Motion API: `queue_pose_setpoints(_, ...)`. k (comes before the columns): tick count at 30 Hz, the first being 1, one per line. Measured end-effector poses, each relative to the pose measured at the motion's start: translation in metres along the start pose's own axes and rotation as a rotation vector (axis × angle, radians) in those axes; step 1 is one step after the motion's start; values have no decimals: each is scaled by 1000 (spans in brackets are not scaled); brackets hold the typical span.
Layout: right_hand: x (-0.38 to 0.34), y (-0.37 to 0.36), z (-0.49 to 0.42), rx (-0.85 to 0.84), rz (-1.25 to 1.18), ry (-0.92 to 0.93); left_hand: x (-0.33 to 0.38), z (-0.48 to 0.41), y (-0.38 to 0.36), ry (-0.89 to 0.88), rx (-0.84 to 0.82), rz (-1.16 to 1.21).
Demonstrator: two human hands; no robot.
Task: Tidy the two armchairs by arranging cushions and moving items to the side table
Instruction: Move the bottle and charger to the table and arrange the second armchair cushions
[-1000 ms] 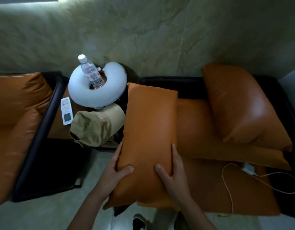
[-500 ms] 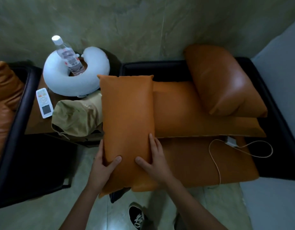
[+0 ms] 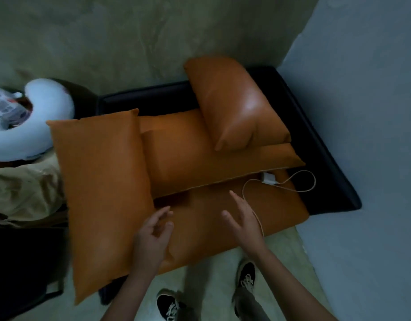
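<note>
A long orange cushion (image 3: pixel 102 195) lies over the left arm of the right armchair (image 3: pixel 223 218), its near end hanging past the seat front. My left hand (image 3: pixel 152 237) hovers open just right of that cushion, not gripping it. My right hand (image 3: pixel 243 221) is open above the seat, fingers spread toward a white charger (image 3: pixel 268 178) and its cable (image 3: pixel 299 181). A flat orange cushion (image 3: pixel 199 163) lies across the seat back. A plump orange cushion (image 3: pixel 232 103) leans at the right rear.
At the left edge, the side table holds a white neck pillow (image 3: pixel 41 126), a partly cut-off water bottle (image 3: pixel 3 105) and a beige bag (image 3: pixel 24 191). A pale wall (image 3: pixel 361 158) stands close on the right. My black shoes (image 3: pixel 246 278) are on the floor in front.
Both hands have let go of the long cushion and shifted right over the seat, fingers now spread. The view has swung right; the remote and the left armchair are out of frame.
</note>
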State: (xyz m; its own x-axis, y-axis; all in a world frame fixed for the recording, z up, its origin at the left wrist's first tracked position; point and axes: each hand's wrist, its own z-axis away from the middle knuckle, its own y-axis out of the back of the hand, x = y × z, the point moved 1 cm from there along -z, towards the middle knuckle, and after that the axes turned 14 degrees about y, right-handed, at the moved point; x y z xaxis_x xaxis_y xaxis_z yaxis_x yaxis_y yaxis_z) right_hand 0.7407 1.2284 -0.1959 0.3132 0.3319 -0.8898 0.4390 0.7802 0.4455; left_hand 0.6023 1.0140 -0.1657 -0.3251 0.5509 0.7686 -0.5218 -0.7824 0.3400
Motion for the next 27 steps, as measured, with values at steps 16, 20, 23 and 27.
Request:
queue_pose_setpoints(16, 283, 197, -70, -93, 271, -168, -88, -55, -325, 307, -274, -42)
queue_pose_setpoints(20, 326, 187, -89, -175, 346, -66, -98, -90, -374, 280, -225, 1)
queue_pose_setpoints(23, 352, 181, -109, -156, 430, 71, -96, -119, -399, 242, -125, 19)
queue_pose_setpoints(27, 379, 173, -131, -177, 500, 25, -95, -147, -421, 150, -52, -53)
